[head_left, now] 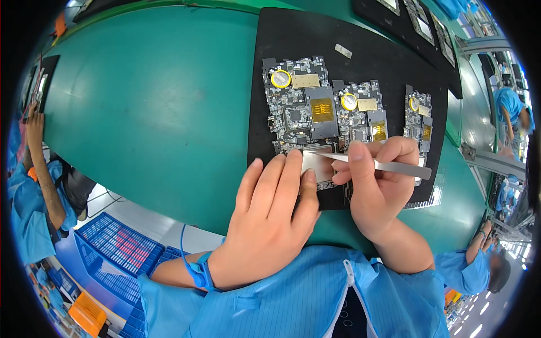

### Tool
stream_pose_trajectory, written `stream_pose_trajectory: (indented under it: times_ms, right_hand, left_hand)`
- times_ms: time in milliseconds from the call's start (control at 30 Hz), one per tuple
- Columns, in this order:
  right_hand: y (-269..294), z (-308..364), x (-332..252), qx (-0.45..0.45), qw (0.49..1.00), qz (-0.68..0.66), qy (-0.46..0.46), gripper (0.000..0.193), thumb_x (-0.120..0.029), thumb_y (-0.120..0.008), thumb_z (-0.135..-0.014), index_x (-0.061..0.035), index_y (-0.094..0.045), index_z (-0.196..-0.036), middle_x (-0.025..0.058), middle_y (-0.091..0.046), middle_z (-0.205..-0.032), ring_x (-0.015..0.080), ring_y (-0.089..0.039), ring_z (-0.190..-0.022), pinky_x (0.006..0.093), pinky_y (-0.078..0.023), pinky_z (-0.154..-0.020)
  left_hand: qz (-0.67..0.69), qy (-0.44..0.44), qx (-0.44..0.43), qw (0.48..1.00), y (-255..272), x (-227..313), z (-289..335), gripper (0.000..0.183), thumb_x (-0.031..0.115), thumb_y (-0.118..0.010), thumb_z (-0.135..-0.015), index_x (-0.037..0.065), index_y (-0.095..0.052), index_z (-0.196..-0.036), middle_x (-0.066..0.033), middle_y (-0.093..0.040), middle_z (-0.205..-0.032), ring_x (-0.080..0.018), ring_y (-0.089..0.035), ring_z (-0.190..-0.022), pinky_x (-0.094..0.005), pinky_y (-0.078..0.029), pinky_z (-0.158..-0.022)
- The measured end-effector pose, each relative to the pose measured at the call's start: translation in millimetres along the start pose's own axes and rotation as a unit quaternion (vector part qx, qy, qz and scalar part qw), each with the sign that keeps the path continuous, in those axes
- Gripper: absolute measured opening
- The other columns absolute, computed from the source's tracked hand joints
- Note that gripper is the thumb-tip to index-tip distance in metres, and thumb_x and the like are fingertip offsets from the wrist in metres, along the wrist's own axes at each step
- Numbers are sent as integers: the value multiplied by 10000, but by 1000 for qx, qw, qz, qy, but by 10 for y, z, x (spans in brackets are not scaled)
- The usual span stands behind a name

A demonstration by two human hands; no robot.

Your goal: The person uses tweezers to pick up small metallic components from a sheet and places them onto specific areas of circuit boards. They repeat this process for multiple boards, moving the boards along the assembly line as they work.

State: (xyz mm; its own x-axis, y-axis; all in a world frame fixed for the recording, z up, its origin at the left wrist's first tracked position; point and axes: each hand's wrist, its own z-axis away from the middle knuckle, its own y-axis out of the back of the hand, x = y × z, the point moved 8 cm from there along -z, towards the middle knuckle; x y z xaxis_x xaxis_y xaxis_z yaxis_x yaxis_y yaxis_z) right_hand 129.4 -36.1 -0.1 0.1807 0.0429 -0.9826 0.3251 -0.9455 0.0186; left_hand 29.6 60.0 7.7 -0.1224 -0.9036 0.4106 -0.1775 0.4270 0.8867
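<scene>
My left hand (273, 197) lies with its fingers stretched out over the near end of a circuit board (295, 115), fingertips beside a silver metal plate (322, 169). A blue strap (199, 272) circles that wrist. Between the thumb and fingers of my right hand (383, 186) is a pair of metal tweezers (416, 170). Its tip points left, at the upper edge of the plate; whether it touches is too small to tell. The board carries a yellow-rimmed coin cell (280, 79) and an amber film patch (322, 110). My hands hide part of its near end.
The boards lie on a black mat (389, 62) on a green table (158, 112). A second board (360, 119) and a third board (418, 112) lie to the right. A small silver strip (343, 51) is farther back. Blue crates (121, 248) stand lower left; co-workers sit at both sides.
</scene>
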Motion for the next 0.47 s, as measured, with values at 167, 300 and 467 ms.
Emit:
stream_pose_trajectory:
  times_ms: [167,300,467]
  right_hand:
    - [-112,30,-34,-62,994,63,61,238,43,-663,-823,-21,-435,-844,86,-615,-720,89,-622,-595,195,-483,-505]
    - [-152,62,-50,-71,987,100,100,253,30,-704,-792,-29,-460,-820,108,-642,-737,110,-645,-623,193,-479,-511]
    - [-253,133,-201,-123,958,182,187,247,-3,-732,-776,-25,-508,-878,105,-684,-796,174,-672,-630,192,-493,-535]
  left_hand:
    - [-27,4,18,999,-55,24,168,545,223,-700,-743,-16,-561,-1213,-222,-496,-1244,-378,-446,-1223,-522,-363,-984]
    - [-49,3,14,999,-61,39,151,522,243,-687,-751,-15,-578,-1193,-204,-512,-1239,-364,-453,-1222,-523,-344,-999]
    - [-66,2,25,997,-82,21,186,529,263,-692,-744,-7,-586,-1186,-200,-508,-1256,-364,-447,-1232,-529,-313,-1021]
